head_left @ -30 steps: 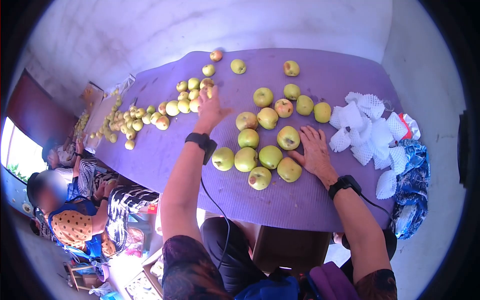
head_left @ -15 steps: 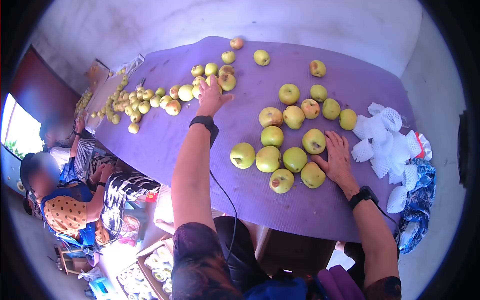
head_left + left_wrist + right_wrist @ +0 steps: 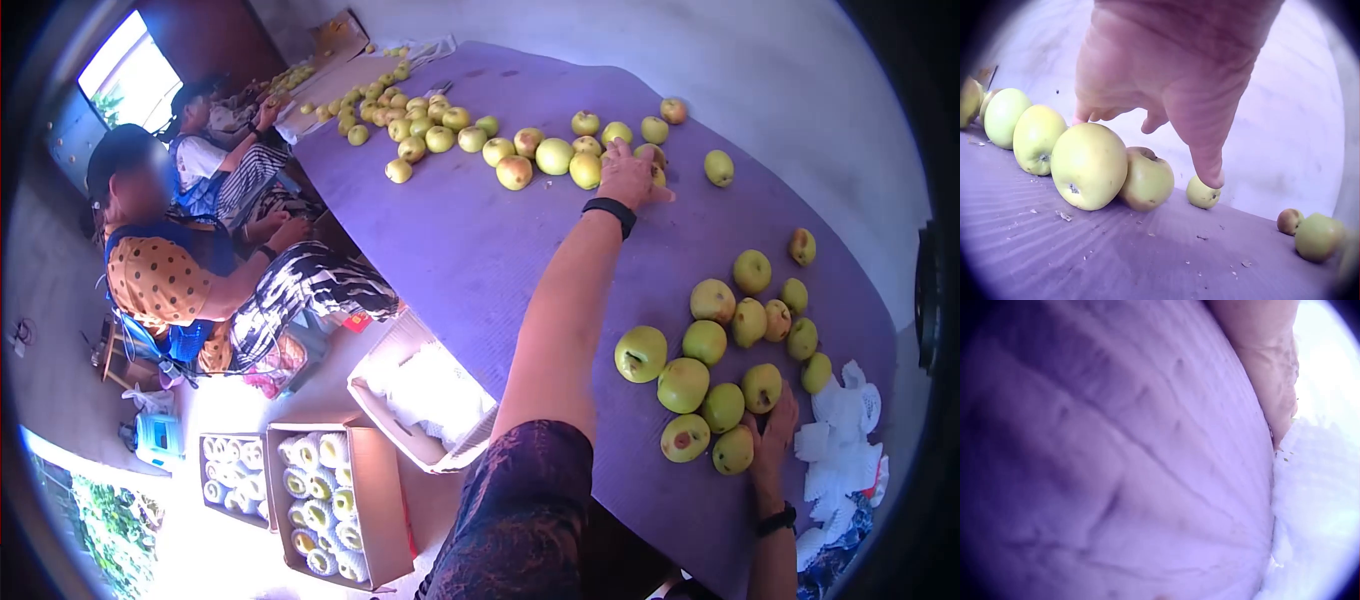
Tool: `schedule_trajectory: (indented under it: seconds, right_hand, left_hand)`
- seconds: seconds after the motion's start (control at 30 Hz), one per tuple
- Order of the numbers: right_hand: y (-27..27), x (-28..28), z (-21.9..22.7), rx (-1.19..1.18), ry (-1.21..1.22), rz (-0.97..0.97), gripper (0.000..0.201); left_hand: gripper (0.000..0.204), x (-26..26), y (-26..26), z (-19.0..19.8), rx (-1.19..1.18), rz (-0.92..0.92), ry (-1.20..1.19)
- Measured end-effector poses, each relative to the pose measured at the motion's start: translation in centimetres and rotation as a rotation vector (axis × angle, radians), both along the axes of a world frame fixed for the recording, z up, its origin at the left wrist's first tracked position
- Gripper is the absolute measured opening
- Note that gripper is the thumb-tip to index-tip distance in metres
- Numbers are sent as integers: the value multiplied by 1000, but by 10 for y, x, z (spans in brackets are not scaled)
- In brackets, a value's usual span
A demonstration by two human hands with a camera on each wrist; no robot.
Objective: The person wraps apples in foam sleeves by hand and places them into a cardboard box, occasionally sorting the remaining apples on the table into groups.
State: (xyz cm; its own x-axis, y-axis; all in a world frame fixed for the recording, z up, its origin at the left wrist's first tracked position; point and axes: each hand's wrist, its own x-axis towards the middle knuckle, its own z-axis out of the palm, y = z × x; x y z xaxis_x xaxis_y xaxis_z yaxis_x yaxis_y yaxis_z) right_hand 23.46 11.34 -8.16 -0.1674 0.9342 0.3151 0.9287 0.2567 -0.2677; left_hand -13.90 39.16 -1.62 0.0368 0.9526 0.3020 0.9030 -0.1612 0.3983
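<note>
poising left hand [image 3: 630,178], fingers loosely spread, over smooth rounded apples [image 3: 1089,166] on ribbed purple mat [image 3: 480,230] | resting right hand [image 3: 775,437], fingers relaxed, between dimpled apples [image 3: 762,388] and foam nets [image 3: 840,435]

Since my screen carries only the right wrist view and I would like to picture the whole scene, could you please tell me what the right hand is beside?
Observer: In the head view, the right hand is beside a loose group of apples; I cannot tell whether it touches them.
Operator: Thank you, that helps; may I ask what the left wrist camera shows?
Observer: It shows the left hand over the far side of a line of apples, its thumb spread and pointing down; whether it touches any of them I cannot tell.
</note>
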Motion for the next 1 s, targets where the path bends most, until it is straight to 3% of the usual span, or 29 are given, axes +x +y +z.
schedule_trajectory:
  seconds: [0.07, 0.17, 0.33, 0.57, 0.73, 1.0]
  right_hand:
    - [2, -2, -2, 17, 4, 10, 72]
    - [-3, -8, 5, -40, 203, -39, 71]
    - [5, 22, -27, 9, 155, -18, 71]
    - [4, 19, -19, -2, 116, -10, 71]
    - [-2, 8, -6, -38, 122, -35, 70]
    - [3, 23, -19, -9, 99, 22, 70]
  left_hand:
    - [87, 1, 3, 6, -43, 4, -26]
    - [86, 5, 6, -2, -61, -2, -52]
    - [82, 5, 20, -14, -38, 54, 11]
    - [82, 3, 11, -6, -108, 15, 57]
    - [85, 14, 17, -26, 146, 179, 143]
    - [94, 7, 18, -17, -6, 113, 222]
